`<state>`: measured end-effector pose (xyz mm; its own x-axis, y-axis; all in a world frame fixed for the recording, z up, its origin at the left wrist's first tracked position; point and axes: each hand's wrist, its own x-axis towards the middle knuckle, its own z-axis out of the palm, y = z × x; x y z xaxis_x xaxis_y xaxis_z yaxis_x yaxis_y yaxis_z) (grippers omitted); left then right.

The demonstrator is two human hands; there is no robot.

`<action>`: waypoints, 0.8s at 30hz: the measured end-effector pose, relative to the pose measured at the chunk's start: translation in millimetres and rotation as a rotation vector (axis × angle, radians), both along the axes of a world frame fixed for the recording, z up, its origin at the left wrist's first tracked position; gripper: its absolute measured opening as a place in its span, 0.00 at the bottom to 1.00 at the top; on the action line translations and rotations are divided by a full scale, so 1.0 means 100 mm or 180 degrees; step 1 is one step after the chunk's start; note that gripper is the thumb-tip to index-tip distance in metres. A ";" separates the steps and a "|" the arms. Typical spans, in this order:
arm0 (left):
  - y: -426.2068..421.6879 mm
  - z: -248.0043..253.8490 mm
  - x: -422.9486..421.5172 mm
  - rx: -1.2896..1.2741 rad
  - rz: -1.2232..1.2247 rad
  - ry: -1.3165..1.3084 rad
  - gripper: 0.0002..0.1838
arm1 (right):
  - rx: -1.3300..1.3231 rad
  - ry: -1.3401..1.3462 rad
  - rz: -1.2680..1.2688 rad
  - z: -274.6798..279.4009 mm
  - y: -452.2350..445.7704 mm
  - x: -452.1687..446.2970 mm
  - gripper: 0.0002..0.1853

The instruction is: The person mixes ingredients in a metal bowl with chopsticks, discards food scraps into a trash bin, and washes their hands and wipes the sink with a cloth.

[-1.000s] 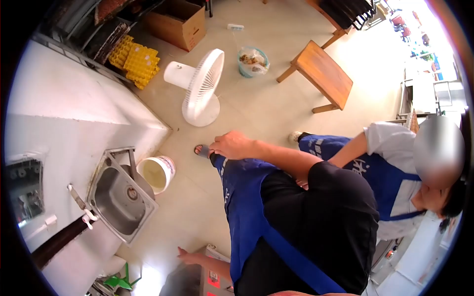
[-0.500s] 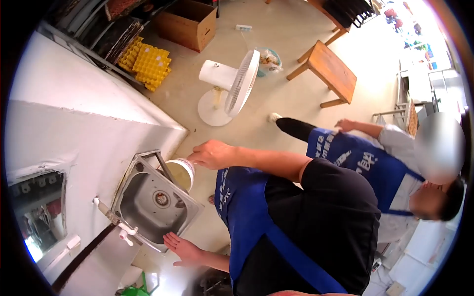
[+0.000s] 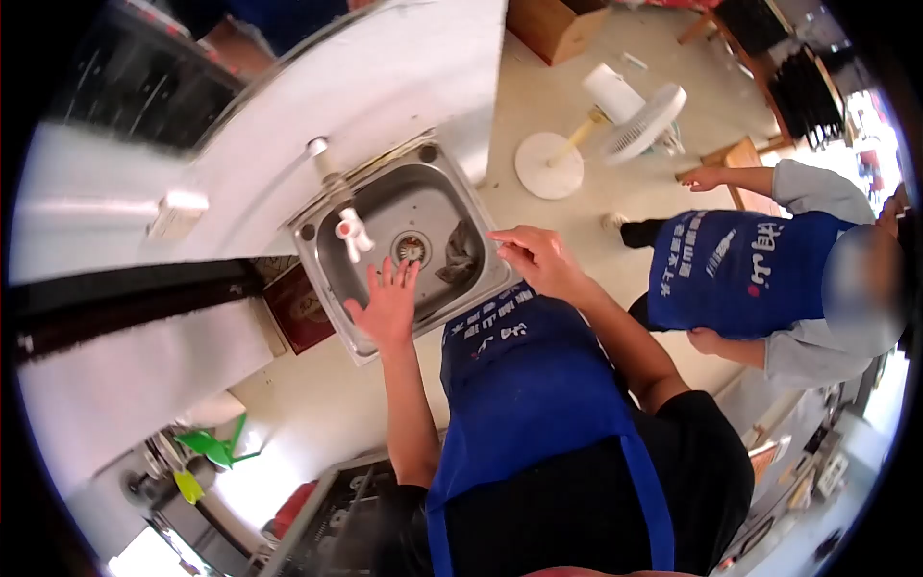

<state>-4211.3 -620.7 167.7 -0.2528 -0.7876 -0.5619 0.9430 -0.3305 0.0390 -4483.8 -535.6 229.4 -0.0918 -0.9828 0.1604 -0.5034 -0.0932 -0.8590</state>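
My left hand (image 3: 389, 313) reaches over the near left part of a stainless steel sink (image 3: 444, 159), its fingers spread and holding nothing. Just beyond its fingertips is a white tap (image 3: 353, 233) with a red mark on its handle. My right hand (image 3: 546, 264) is by the sink's right rim, fingers stretched toward the basin with the thumb apart from them, and nothing shows in it. Inside the basin are a round drain strainer (image 3: 411, 248) and a dark, crumpled-looking patch (image 3: 461, 252) near the right wall.
A co-worker in a blue apron (image 3: 740, 274) stands close on my right. Past the sink, a white fan (image 3: 550, 165) stands on the floor near a wooden box (image 3: 558, 34). A wooden stool (image 3: 745, 168) is behind the co-worker's arm. White wall (image 3: 413, 67) borders the sink.
My view has turned toward the sink. My right hand has left the white bucket's rim and come to the sink's right side; the bucket is out of sight. My left hand has moved over the basin.
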 end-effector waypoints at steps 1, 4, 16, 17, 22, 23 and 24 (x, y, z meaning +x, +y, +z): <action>-0.01 -0.06 0.03 -0.0049 0.0088 0.0045 0.50 | 0.0005 -0.0127 -0.0062 0.05 -0.01 0.13 0.16; -0.06 -0.31 0.10 0.0107 0.0005 0.0467 0.51 | -0.0156 -0.0220 -0.0168 0.11 -0.16 0.46 0.20; -0.01 -0.52 -0.02 -0.0078 -0.0181 0.0863 0.47 | -0.1157 0.0827 -0.0225 0.55 -0.97 1.36 0.36; 0.01 -0.49 -0.03 0.0170 -0.0113 0.0950 0.48 | -0.1333 0.1339 -0.0317 0.62 -1.04 1.43 0.41; -0.03 -0.43 -0.06 0.0176 -0.0180 0.0724 0.50 | 0.0047 0.2575 0.0096 1.05 -1.22 1.68 0.48; -0.03 -0.43 -0.06 0.0149 -0.0177 0.0706 0.50 | 0.0031 0.2613 0.0100 1.06 -1.24 1.69 0.48; -0.02 -0.44 -0.07 0.0139 -0.0190 0.0693 0.50 | 0.0069 0.2719 0.0216 1.06 -1.25 1.70 0.46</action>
